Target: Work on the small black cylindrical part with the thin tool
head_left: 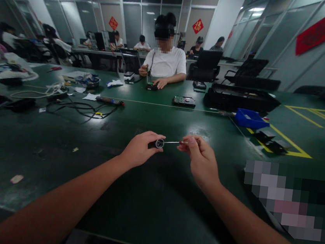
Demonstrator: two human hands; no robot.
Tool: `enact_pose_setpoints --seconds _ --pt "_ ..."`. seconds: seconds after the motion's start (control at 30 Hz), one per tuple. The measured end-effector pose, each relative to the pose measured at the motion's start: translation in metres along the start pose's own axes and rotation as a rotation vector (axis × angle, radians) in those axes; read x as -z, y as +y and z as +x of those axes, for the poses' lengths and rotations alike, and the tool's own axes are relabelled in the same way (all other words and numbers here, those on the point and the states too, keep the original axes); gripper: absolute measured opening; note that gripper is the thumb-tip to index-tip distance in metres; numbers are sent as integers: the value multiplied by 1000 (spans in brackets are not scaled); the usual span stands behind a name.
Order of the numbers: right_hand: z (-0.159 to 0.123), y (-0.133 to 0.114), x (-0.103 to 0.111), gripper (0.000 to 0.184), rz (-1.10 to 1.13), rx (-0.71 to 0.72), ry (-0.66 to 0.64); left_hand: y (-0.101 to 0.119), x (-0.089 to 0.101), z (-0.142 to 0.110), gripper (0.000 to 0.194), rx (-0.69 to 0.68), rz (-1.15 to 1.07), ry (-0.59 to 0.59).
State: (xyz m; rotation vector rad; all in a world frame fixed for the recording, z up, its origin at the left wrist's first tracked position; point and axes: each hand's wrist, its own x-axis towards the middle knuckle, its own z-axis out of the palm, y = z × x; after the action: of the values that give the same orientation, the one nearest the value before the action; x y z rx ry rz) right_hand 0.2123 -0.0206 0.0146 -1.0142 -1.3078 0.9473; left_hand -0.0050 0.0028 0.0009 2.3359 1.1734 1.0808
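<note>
Between the thumb and fingers of my left hand (138,149) is a small round black part with a silvery ring-shaped end (159,143) facing me. My right hand (204,162) pinches the reddish handle of a thin screwdriver (172,142). Its metal shaft points left, and the tip reaches the right side of the round part. Whether the tip sits in a screw is too small to tell. Both hands are just above the green table (152,207).
Opposite me a person in a white shirt (169,62) works on a small dark device. A hard drive (184,101), a blue bin (251,119) and a long black casing (241,99) lie ahead and right. Black cables (83,109) and a screwdriver-like tool (110,101) lie left.
</note>
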Motion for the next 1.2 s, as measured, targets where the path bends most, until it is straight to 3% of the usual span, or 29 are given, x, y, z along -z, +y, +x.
enact_pose_setpoints --seconds 0.13,0.3,0.7,0.87,1.0,1.2 --pt "8 6 -1 30 208 -182 7 -1 -1 1 39 2 20 -28" --pt "4 2 2 27 -42 29 95 3 -1 0 38 36 35 -13" --pt "-9 -13 3 21 -559 339 -9 3 -2 -1 38 53 39 -13" --pt "-9 -22 7 29 -759 450 -5 5 -2 -2 37 65 38 -20" --pt "-8 -21 8 26 -748 409 -50 7 -3 -2 37 50 35 -29" --pt "-11 -24 7 20 -658 446 -249 3 -2 -1 37 70 46 -11"
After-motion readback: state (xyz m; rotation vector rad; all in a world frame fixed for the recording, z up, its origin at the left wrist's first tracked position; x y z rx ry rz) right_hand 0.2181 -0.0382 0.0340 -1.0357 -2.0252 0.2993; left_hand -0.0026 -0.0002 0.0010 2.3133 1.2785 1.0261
